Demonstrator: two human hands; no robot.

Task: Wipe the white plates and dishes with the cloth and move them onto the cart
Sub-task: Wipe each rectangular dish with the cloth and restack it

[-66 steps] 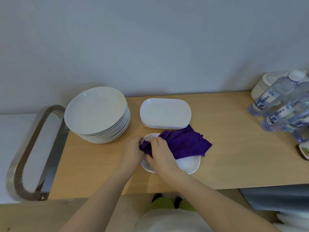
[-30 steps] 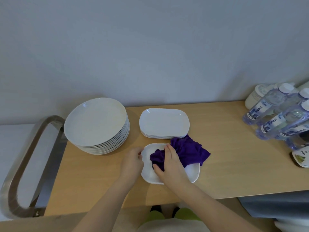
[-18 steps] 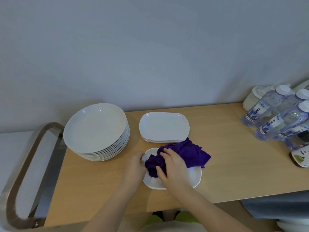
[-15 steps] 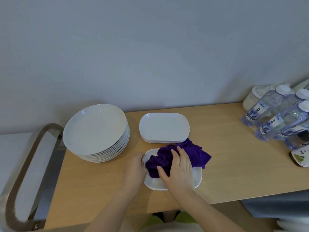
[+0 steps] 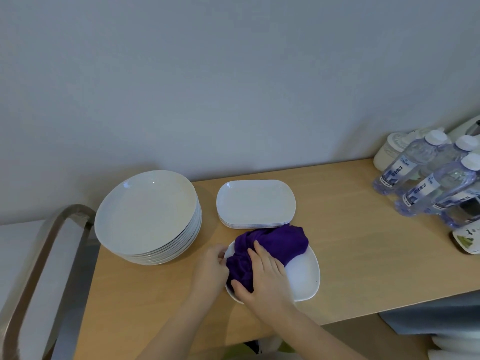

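1. Purple cloth (image 5: 270, 252) lies bunched in the dish (image 5: 302, 278) near the bench (image 5: 363, 255) front edge; wiping is underway.
2. Right hand (image 5: 265, 276) presses it with fingers spread; left hand (image 5: 210, 268) grips the dish rim.
3. Next, I judge: lift the dish left to the cart (image 5: 39, 268), clearing the plates (image 5: 148, 214).

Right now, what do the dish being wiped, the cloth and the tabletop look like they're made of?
Dish: glossy white, likely glazed ceramic or porcelain, possibly melamine; smooth with a soft sheen.
Cloth: purple, matte and bunched in soft folds under the right hand; looks like microfibre or similar fabric.
Tabletop: light wood-look surface, satin finish, faint grain; solid wood or laminate can't be told apart.
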